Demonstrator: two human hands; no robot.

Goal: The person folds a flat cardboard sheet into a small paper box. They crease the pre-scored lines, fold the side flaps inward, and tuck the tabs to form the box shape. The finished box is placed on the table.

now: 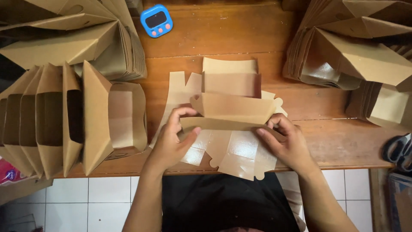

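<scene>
A half-folded brown cardboard box (pixel 234 107) lies on the wooden table (pixel 223 38) in front of me, on top of several flat box blanks (pixel 234 152) with a glossy inner side. My left hand (pixel 174 139) pinches the box's near wall at its left corner. My right hand (pixel 285 141) grips the same wall at the right corner, thumb pressed on the flap. The far wall of the box stands upright.
A row of folded boxes nested on their sides (pixel 64 116) fills the left. More nested boxes are piled at the back left (pixel 73 34) and right (pixel 356 47). A small blue timer (pixel 156 20) sits at the back. White floor tiles (pixel 107 197) show below the table edge.
</scene>
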